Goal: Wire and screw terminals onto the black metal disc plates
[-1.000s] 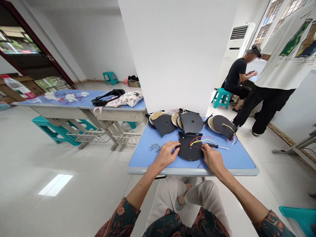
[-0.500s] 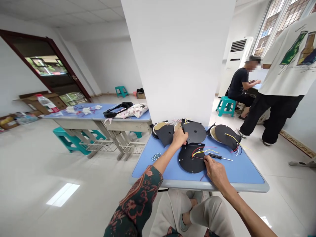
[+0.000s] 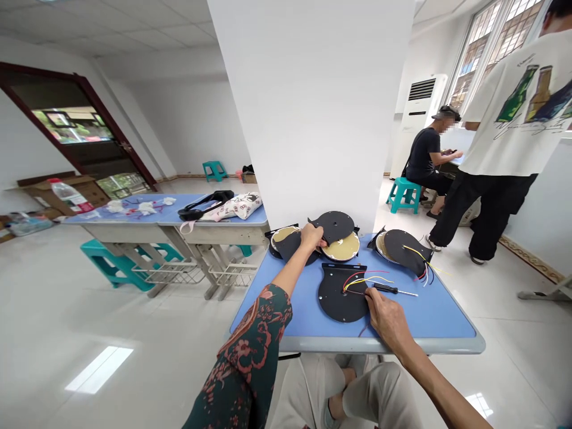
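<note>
My left hand (image 3: 311, 237) is closed on the edge of a black metal plate (image 3: 337, 226) with a rounded outline. That plate is held over a gold-faced round disc (image 3: 342, 247) at the back of the blue desk. My right hand (image 3: 388, 313) pinches a thin brownish wire (image 3: 356, 292) at the right edge of another black plate (image 3: 342, 307), which lies flat in front of me. Red and yellow wires (image 3: 357, 280) come out of the hole in this plate. Behind the right fingers lies a black-handled screwdriver (image 3: 386, 288).
One black plate with a disc (image 3: 406, 247) sits at the desk's right, its wires trailing. Another black plate (image 3: 295, 243) is at the left beside my forearm. A white pillar (image 3: 308, 119) rises behind the desk. Two people are at the right, one seated, one standing.
My left hand has shifted the back plate leftward, uncovering more of the gold-faced disc. The right hand still pinches the wire. The pile of small screws is now hidden behind my left arm.
</note>
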Demonstrator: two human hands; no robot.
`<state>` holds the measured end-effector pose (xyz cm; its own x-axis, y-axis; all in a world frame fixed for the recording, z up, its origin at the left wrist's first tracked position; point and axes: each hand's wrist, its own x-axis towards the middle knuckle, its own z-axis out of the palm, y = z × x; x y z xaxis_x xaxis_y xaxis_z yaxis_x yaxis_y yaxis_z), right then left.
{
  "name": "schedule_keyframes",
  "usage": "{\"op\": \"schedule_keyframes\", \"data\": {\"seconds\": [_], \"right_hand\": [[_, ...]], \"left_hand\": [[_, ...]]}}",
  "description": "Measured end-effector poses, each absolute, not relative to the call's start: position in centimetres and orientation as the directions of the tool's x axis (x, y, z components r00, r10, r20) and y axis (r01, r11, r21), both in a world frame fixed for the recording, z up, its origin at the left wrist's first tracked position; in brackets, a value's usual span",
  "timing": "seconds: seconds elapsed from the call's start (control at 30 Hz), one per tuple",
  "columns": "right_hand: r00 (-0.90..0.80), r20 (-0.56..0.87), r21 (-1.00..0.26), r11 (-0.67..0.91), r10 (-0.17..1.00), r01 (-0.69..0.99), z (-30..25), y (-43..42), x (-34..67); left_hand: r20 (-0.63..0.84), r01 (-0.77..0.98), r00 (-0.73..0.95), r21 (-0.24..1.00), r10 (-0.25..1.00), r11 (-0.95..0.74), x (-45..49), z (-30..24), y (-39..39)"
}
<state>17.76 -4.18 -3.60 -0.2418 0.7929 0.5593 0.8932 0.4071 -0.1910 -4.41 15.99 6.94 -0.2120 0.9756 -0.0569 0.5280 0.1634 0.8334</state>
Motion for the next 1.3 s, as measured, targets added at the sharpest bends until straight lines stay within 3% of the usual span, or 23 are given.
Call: {"op": "schedule_keyframes", "data": {"seconds": [0.37,0.6,0.67,0.77,0.9,1.13,1.2,1.3], "right_hand": [[-0.231,0.547,-0.233,0.411,0.805,0.881,-3.5,-4.2,17.8],[-0.224,0.530,-0.208,0.381,0.818,0.901,-3.5,-4.3,17.7],[-0.222,0.519,-0.221,0.380,0.825,0.898,-3.6,-4.3,17.7],[-0.205,0.501,-0.277,0.380,0.841,0.883,-3.4,-4.3,17.8],[-0.169,0.466,-0.416,0.384,0.868,0.824,-2.7,-4.5,17.9],[-0.103,0.401,-0.682,0.372,0.910,0.630,-0.5,-6.2,19.7],[0.026,0.440,-0.668,0.308,0.898,0.677,-0.3,-6.3,21.2],[0.102,0.522,-0.494,0.203,0.847,0.845,-0.5,-6.2,23.2]], "left_hand": [[-0.053,0.532,-0.261,0.826,0.964,0.189,-4.7,7.4,15.5],[0.078,0.615,-0.246,0.783,0.966,0.094,-5.8,7.9,9.0],[0.120,0.660,-0.178,0.751,0.977,0.028,-6.1,6.7,6.3],[0.294,0.771,0.091,0.584,0.951,-0.254,-5.8,4.1,2.9],[0.335,0.710,0.346,0.517,0.877,-0.478,-4.2,1.4,0.5],[0.211,0.756,0.307,0.537,0.928,-0.373,-1.1,1.0,0.1],[0.200,0.730,0.251,0.604,0.947,-0.321,-0.8,0.8,0.1],[0.172,0.631,0.184,0.735,0.968,-0.250,-0.6,0.3,0.5]]}}
